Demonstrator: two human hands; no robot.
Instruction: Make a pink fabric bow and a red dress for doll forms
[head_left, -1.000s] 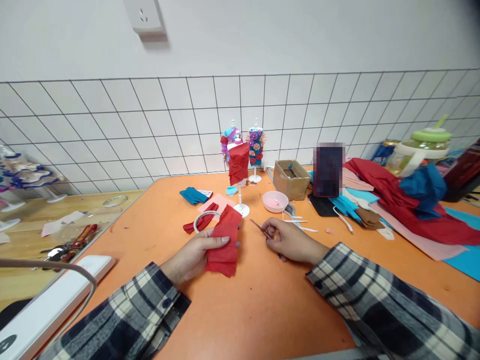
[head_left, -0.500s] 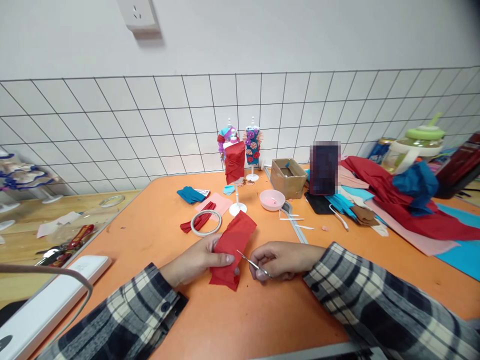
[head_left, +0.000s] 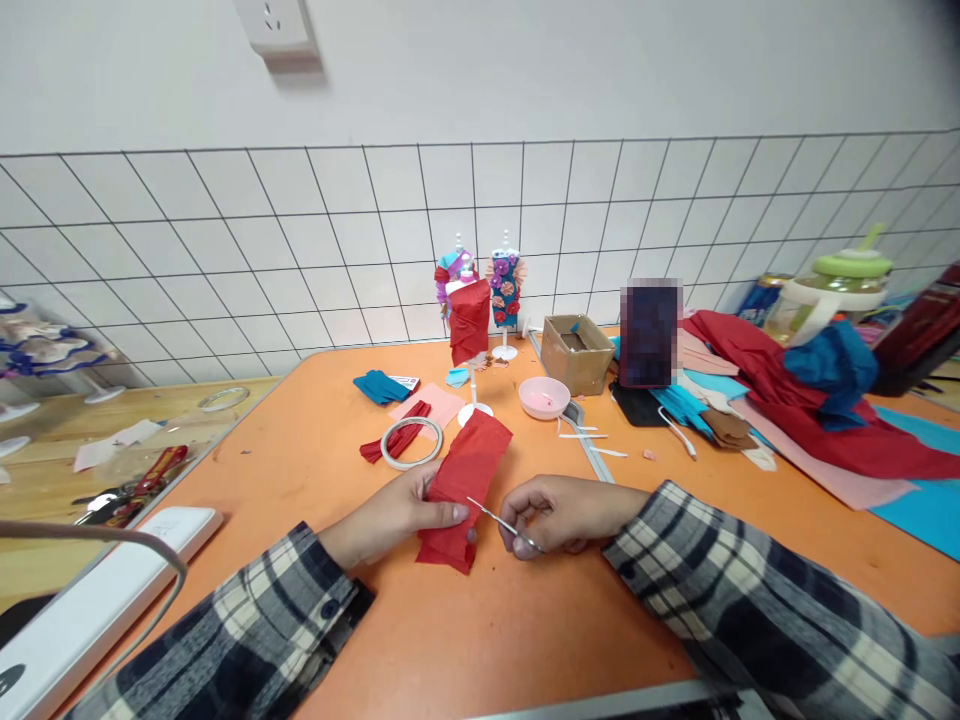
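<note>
My left hand (head_left: 409,515) pinches a strip of red crepe paper (head_left: 476,455) at its left side, thumb on top and the other fingers mostly behind it. Small scissors (head_left: 501,522) are gripped in my right hand (head_left: 551,515), their slim blades pointing left across the strip's right edge, near my left thumb. Just beyond the strip, a small white dress form (head_left: 469,325) wrapped in red crepe paper stands upright on a round base. To its left, a roll of tape (head_left: 412,443) lies partly over a gathered red paper piece (head_left: 396,432).
Two more decorated dress forms (head_left: 506,290) stand behind. A pink bowl (head_left: 544,397), a cardboard box (head_left: 577,353) and a phone-like screen (head_left: 649,335) are right of centre. Crepe paper sheets (head_left: 787,400) and a lidded jug (head_left: 832,295) fill the right; a white power strip (head_left: 112,610) lies left.
The scissor tips have shifted slightly left, farther over the red strip. Both hands keep their grips and stay nearly in place.
</note>
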